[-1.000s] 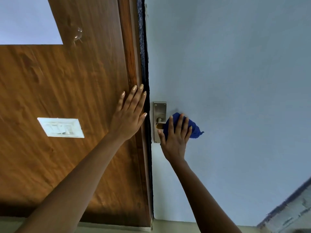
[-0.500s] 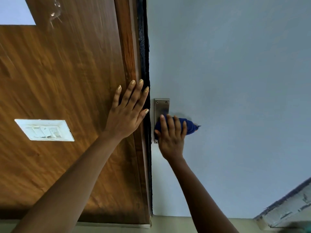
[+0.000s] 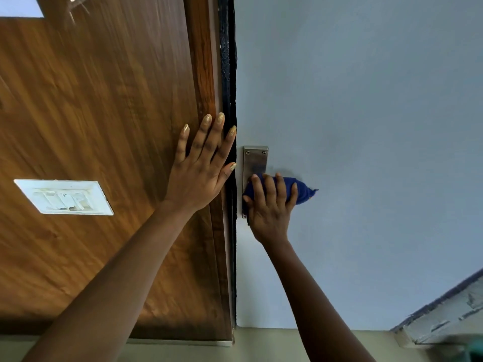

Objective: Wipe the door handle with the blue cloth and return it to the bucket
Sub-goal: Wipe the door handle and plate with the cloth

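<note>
**Cloth wrapped along the handle, right hand on it**

The right hand (image 3: 270, 205) was closed over the blue cloth (image 3: 300, 192), which covered the door handle; the handle itself was hidden, only its metal plate (image 3: 254, 162) showing just above the fingers. The cloth's long axis ran sideways, away from the left hand (image 3: 201, 168), which lay flat and open, holding nothing, on the wooden panel (image 3: 104, 100). The bucket was out of view.

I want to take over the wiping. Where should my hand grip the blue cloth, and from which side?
Grip the blue cloth around its bunched middle, coming from below as the right hand does now: fingers curl over the top. The wad lies sideways over the lever, beside the metal plate, so this probably presses it on best.
</note>
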